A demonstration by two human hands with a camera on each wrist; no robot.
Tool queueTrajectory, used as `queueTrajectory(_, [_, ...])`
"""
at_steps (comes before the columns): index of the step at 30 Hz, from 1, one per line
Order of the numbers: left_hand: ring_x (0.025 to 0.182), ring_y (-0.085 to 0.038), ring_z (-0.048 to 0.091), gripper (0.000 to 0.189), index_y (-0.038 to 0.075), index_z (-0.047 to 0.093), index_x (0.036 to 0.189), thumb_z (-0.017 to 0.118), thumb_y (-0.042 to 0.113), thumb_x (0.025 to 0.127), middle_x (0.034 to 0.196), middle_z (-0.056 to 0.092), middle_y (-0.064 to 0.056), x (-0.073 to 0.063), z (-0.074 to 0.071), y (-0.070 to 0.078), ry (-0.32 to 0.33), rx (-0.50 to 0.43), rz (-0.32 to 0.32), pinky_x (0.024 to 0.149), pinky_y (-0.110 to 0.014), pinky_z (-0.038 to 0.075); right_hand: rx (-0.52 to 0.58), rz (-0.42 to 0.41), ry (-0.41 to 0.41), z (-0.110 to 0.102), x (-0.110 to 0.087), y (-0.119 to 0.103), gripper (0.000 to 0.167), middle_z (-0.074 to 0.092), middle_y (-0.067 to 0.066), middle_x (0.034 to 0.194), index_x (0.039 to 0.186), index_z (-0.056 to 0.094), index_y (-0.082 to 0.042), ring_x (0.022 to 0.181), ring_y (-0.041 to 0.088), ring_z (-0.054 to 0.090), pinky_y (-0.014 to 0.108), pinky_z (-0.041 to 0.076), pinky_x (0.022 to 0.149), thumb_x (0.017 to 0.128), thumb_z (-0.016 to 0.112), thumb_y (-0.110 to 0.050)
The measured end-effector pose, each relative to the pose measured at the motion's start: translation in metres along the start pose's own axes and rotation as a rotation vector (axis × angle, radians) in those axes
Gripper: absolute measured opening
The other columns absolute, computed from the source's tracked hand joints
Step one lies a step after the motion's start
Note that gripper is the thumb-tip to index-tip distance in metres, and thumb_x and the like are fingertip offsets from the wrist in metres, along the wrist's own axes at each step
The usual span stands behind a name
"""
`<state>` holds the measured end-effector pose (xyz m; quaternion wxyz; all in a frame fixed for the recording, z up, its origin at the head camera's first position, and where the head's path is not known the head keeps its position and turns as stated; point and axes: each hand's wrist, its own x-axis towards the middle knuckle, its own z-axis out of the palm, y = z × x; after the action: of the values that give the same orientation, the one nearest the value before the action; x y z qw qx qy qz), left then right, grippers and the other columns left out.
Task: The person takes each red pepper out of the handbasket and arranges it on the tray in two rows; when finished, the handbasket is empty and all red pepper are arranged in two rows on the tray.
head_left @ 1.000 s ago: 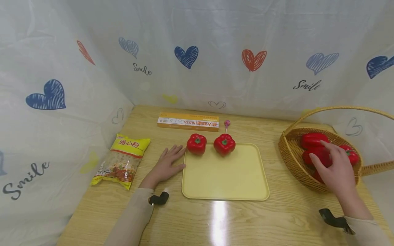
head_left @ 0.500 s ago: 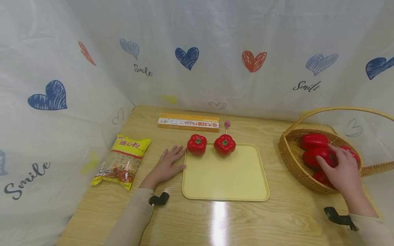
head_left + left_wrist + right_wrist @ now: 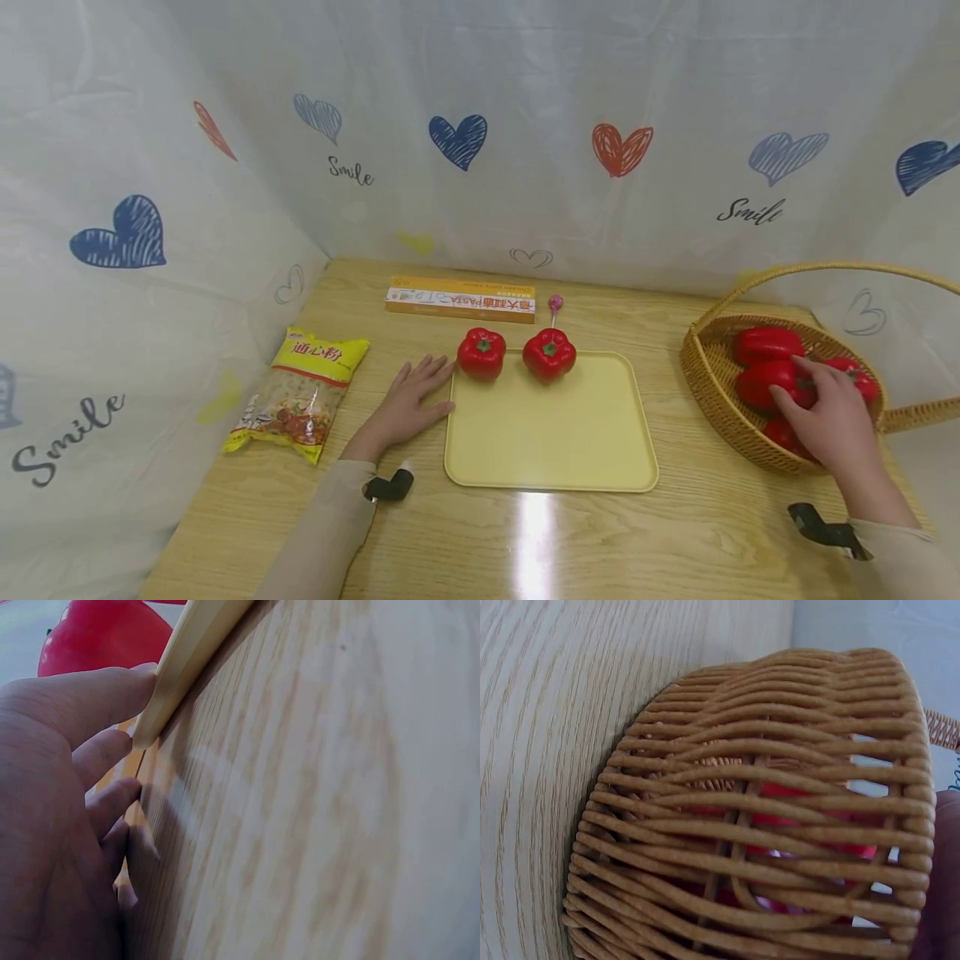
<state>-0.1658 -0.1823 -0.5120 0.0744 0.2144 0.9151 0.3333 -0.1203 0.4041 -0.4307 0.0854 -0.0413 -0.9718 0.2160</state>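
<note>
My right hand point(image 3: 840, 421) reaches into the wicker basket point(image 3: 701, 387) in the head view. Its thumb and fingers pinch the stem end of a red bell pepper point(image 3: 761, 387); the far fingertips are hidden. Other red peppers lie around it, one behind point(image 3: 768, 343). The right wrist view shows mainly the basket's woven side point(image 3: 742, 825), with red glimpsed through the gaps. My left hand point(image 3: 405, 404) lies flat on the table, its thumb against the left rim of the yellow tray point(image 3: 551, 433). Two red bell peppers, a left one point(image 3: 482, 354) and a right one point(image 3: 549, 356), sit at the tray's back edge.
A yellow pasta bag point(image 3: 300, 392) lies left of my left hand. Behind the tray are a long pasta box point(image 3: 460, 300) and a lollipop point(image 3: 555, 304). The basket's tall handle point(image 3: 840, 268) arches over its back. A patterned curtain point(image 3: 525, 192) borders the table.
My right hand has shifted a little right and down within the basket, closing its fingers on the pepper there. My left hand and the tray's peppers have stayed put.
</note>
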Motion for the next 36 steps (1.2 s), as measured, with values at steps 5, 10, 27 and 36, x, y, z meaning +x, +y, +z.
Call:
queueTrajectory(5, [0.156, -0.028, 0.013, 0.069, 0.017, 0.037, 0.159, 0.064, 0.040, 0.100, 0.166, 0.029, -0.007, 0.000, 0.001, -0.001, 0.002, 0.006, 0.003, 0.126, -0.050, -0.005, -0.004, -0.032, 0.005, 0.005, 0.001, -0.004, 0.063, 0.033, 0.046, 0.141, 0.146, 0.041, 0.010, 0.127, 0.066, 0.031, 0.081, 0.027, 0.101, 0.101, 0.063, -0.029])
queueTrajectory(10, [0.156, -0.027, 0.013, 0.069, 0.018, 0.036, 0.159, 0.063, 0.041, 0.100, 0.166, 0.028, -0.006, 0.001, 0.001, -0.001, 0.000, 0.008, 0.001, 0.126, -0.049, -0.005, 0.002, -0.064, -0.019, 0.009, 0.003, -0.010, 0.061, 0.039, 0.044, 0.138, 0.145, 0.045, 0.005, 0.125, 0.064, 0.035, 0.081, 0.031, 0.096, 0.100, 0.066, -0.030])
queueTrajectory(27, [0.156, -0.028, 0.013, 0.069, 0.017, 0.037, 0.159, 0.064, 0.041, 0.100, 0.166, 0.028, -0.007, 0.000, 0.001, -0.001, 0.004, 0.003, 0.008, 0.126, -0.050, -0.005, 0.009, -0.091, 0.007, 0.017, 0.005, -0.016, 0.064, 0.044, 0.040, 0.137, 0.148, 0.047, 0.001, 0.124, 0.061, 0.042, 0.078, 0.035, 0.095, 0.100, 0.066, -0.035])
queueTrajectory(36, [0.156, -0.028, 0.012, 0.069, 0.017, 0.037, 0.159, 0.064, 0.040, 0.100, 0.166, 0.028, -0.007, -0.001, 0.000, 0.000, 0.000, 0.000, 0.002, 0.126, -0.050, -0.005, 0.003, -0.114, 0.023, 0.020, 0.005, -0.018, 0.063, 0.047, 0.038, 0.136, 0.144, 0.049, 0.003, 0.121, 0.057, 0.045, 0.075, 0.039, 0.093, 0.098, 0.069, -0.034])
